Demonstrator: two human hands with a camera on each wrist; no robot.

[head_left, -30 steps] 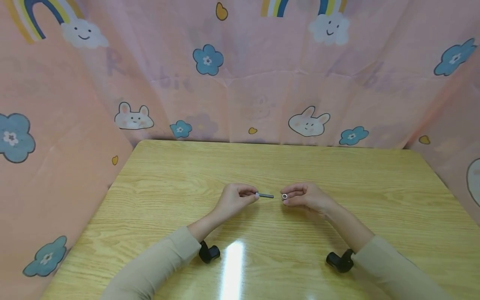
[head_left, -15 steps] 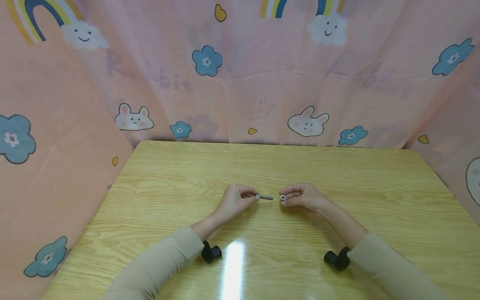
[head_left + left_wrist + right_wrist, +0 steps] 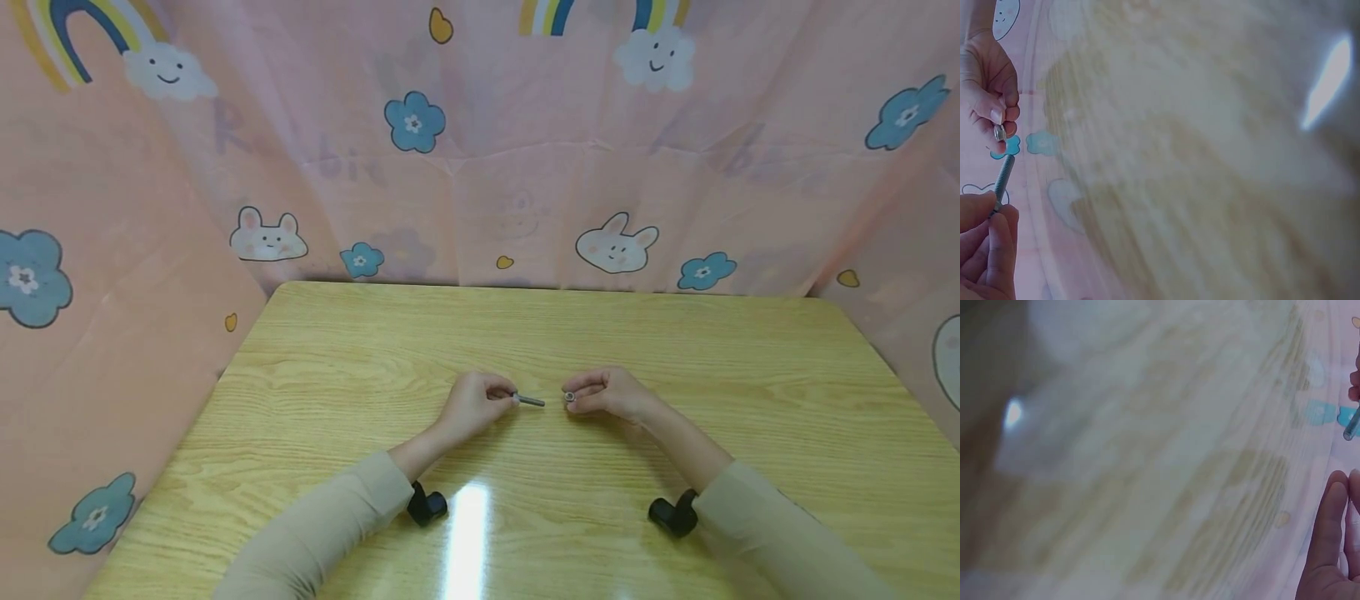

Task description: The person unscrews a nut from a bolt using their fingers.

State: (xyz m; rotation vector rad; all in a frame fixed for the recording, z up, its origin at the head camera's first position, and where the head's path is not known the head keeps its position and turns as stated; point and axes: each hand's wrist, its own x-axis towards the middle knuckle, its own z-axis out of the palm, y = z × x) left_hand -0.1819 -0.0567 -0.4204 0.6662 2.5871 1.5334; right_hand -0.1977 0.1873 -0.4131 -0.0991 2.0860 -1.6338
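My left hand (image 3: 474, 402) pinches a grey threaded bolt (image 3: 531, 401) by its head end between thumb and fingers. The shank points right and slightly down. Facing it, my right hand (image 3: 613, 397) holds a small metal nut (image 3: 569, 397) between thumb and fingertips. A short gap separates the bolt's tip from the nut. In the left wrist view the bolt's thread (image 3: 1004, 175) shows clearly, with the nut (image 3: 1000, 132) just beyond its tip. The right wrist view catches the bolt's end (image 3: 1349, 434) at its edge; the nut cannot be made out there.
Both hands are over a wood-grain table (image 3: 390, 333) with a bright light reflection near its front. A pink patterned curtain (image 3: 480, 192) stands behind and at both sides. Black wrist cameras (image 3: 427, 506) hang at both sleeves.
The bolt's free end has dipped a little lower. The right hand with the nut moved slightly left, then back right, and the nut's face has turned a little.
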